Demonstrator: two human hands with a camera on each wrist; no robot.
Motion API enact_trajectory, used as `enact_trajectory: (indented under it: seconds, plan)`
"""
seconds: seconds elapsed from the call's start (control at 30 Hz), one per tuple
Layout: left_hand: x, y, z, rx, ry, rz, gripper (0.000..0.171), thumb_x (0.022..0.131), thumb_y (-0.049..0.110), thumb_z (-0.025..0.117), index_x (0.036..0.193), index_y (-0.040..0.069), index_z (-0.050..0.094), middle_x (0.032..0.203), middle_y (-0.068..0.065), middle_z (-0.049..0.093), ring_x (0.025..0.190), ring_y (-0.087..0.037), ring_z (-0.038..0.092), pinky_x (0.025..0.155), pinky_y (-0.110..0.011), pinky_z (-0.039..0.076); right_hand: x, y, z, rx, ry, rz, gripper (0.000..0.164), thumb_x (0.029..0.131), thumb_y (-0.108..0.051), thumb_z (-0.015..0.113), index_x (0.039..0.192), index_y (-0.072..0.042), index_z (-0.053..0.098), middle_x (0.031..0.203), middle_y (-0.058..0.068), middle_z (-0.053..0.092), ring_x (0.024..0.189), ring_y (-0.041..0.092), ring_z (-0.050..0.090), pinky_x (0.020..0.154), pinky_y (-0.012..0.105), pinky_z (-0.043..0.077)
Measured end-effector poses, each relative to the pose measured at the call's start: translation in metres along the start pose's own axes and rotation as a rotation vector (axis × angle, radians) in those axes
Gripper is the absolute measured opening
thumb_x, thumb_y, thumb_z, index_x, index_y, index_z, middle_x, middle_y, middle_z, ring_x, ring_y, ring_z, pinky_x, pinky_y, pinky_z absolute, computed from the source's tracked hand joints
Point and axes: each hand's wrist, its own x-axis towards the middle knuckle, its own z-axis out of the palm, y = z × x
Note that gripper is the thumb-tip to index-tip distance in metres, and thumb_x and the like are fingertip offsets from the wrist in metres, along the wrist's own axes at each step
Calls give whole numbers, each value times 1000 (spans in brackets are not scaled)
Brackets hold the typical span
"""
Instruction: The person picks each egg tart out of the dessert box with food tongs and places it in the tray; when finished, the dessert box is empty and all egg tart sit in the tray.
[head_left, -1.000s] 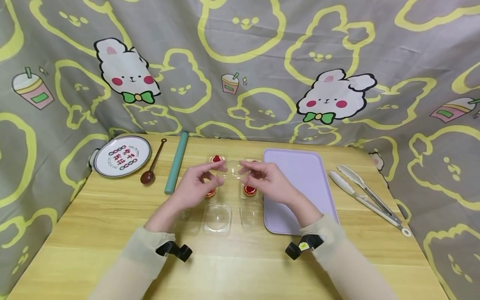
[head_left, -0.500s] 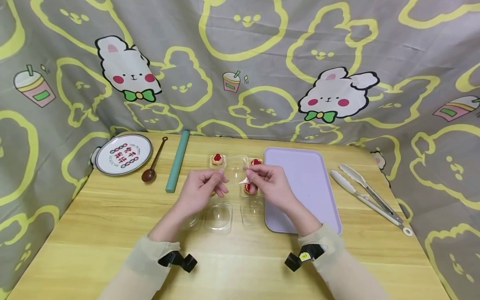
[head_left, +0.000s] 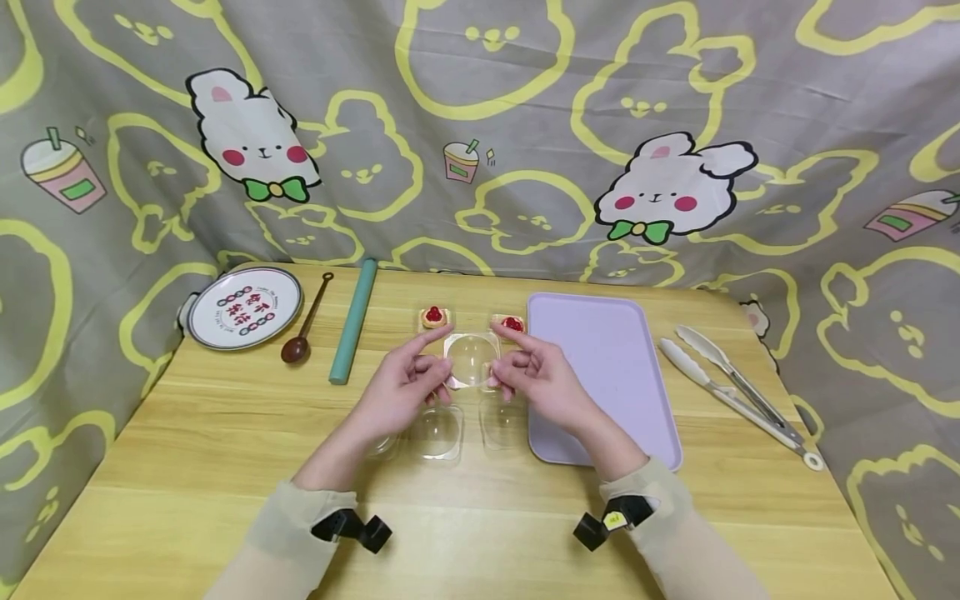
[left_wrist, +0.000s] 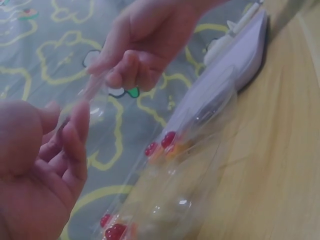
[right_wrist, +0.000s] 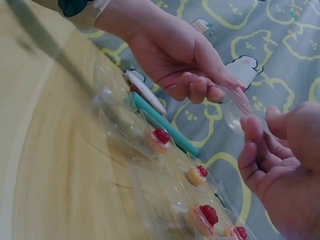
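Observation:
Between both hands a clear plastic pastry box, square with a round dome, is held up over the middle of the table. My left hand pinches its left edge between thumb and fingers; my right hand does the same at the right edge. Behind it, two small tarts with red berries, a left one and a right one, sit in clear boxes. The right wrist view shows more tarts in opened clear boxes below the hands. Nearer me lie clear domed box halves.
A lilac tray lies right of the boxes, with metal tongs beyond it. On the left are a green rolling pin, a brown spoon and a white plate. A patterned curtain hangs behind the table.
The clear box has been turned about in the hands, its dome now facing me. It has come slightly nearer, and the left hand's grip on its edge has shifted.

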Motion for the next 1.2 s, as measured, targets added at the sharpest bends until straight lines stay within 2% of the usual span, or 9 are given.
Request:
enact_trajectory:
  seconds: [0.1, 0.2, 0.3, 0.47, 0.7, 0.9, 1.2]
  plan:
    - [-2, -1, -3, 0, -49, 3, 57, 109, 6, 59, 162, 9, 41, 93, -28, 71, 76, -43, 70, 64, -34, 59, -2, 1, -2, -15, -56, 12, 64, 103, 5, 64, 162, -3, 40, 91, 20, 73, 66, 26, 67, 66, 42, 61]
    - [-4, -1, -5, -14, -87, 3, 63, 106, 3, 64, 163, 7, 39, 94, -24, 72, 81, -48, 69, 71, -37, 62, -3, 2, -4, -22, -107, 23, 69, 100, 9, 66, 162, -1, 38, 91, 17, 72, 67, 27, 68, 67, 44, 62]
    - [-7, -1, -8, 9, -116, -2, 74, 99, 1, 73, 164, 6, 37, 94, -16, 74, 83, -43, 71, 76, -36, 62, -4, 1, -4, -30, -136, 21, 75, 96, 10, 71, 162, 1, 36, 91, 17, 73, 70, 24, 69, 67, 41, 62]
    - [-10, 1, -10, 105, -127, -27, 88, 89, 4, 85, 163, 6, 38, 90, -5, 75, 80, -30, 71, 73, -30, 60, -6, 0, 0, -96, -133, -21, 85, 88, 9, 81, 161, 3, 38, 87, 13, 73, 73, 20, 70, 65, 29, 59]
    - [-13, 5, -16, 171, -128, -37, 90, 85, 5, 89, 162, 7, 42, 89, -1, 76, 80, -26, 72, 74, -33, 62, -6, -4, 8, -180, -110, -54, 89, 82, 4, 89, 158, 6, 42, 81, 5, 71, 69, 16, 64, 64, 23, 55]
    - [-20, 8, -31, 190, -142, -19, 88, 85, 4, 89, 160, 6, 44, 89, 0, 77, 81, -24, 73, 76, -33, 62, -1, -10, 18, -237, -115, -82, 90, 79, 1, 93, 155, 6, 46, 81, 2, 72, 68, 16, 65, 64, 25, 56]
    - [-34, 5, -62, 212, -136, -3, 89, 84, 8, 91, 159, 2, 44, 90, -1, 78, 81, -25, 74, 75, -33, 62, 12, -20, 42, -267, -172, -120, 91, 79, -2, 93, 156, 8, 44, 81, -1, 74, 69, 14, 69, 65, 30, 60]
